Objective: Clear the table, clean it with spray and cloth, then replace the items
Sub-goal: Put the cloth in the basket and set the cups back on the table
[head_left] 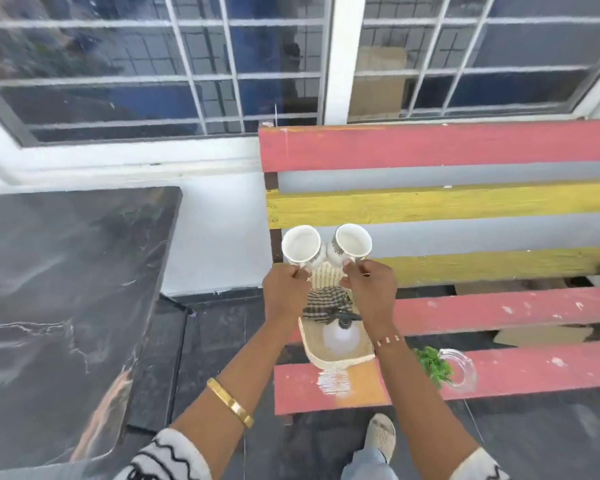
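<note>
The left hand (284, 289) pinches the handle of a white mug (301, 244), and the right hand (368, 285) pinches the handle of a second white mug (351, 244); both mugs sit just beyond the fingers, side by side above the striped bench (465, 313). Below the hands, a tray (326, 358) on the bench holds a checked cloth (323, 303) and a spray bottle (340, 336). The dark marble table (66, 289) lies to the left.

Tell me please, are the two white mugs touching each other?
Touching. The head view shows the left mug and the right mug meeting at their sides, with no gap visible between them.
</note>
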`<state>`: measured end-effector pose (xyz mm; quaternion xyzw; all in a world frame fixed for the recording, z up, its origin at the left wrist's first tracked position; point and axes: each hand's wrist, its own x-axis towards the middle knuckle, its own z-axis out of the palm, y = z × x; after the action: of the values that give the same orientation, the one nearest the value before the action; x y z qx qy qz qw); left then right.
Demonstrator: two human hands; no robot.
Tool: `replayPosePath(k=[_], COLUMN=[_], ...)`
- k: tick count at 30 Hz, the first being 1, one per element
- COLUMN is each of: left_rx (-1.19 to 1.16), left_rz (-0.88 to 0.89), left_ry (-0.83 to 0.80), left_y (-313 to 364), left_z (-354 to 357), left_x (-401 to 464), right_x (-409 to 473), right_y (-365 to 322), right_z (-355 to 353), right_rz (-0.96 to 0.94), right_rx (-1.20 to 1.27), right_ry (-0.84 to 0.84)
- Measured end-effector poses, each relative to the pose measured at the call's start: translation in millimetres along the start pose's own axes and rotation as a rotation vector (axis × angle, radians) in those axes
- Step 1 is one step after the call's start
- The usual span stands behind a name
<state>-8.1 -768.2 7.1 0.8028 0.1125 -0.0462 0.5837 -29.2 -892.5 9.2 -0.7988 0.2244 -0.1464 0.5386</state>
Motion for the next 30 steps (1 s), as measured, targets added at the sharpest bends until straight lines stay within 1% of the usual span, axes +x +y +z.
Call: replayPosePath(k=[8,11,14,20,24,30], left_rx=[-0.06,-0.079,-0.087,-0.135,-0.134,-0.16], left_rz=[-0.007,-0.024,-0.055,-0.111,-0.153,-0.229], left_ry=[0.229,0.324,0.395,0.547,0.603,0.649], left_y=[-16.7,-29.3,-42.4,-61.8,-78.5,-106.4], left_z=[-146.4,-198.2,-243.8,-321.4,-364.8,-420.8], left_x=[-19.7,-31.0,-41.3,-60.3,-71.1,-68.4], right_x=[-77.1,-108.5,-136.3,-183.7,-209.7,-245.2], right_y=[-76.0,-98.4,-116.1,-149.6,-162.4,-166.0], right_z=[92.8,128.7,163.7,218.0,256.6,318.5], right_rz=[-0.154,-0.198,-0.218,-0.318,-0.331,-0.316], right_rx=[0.091,0.095,0.089,0.102,0.116,0.114], right_ry=[-0.178,-0.272,-0.363,-0.548,-0.641,-0.724])
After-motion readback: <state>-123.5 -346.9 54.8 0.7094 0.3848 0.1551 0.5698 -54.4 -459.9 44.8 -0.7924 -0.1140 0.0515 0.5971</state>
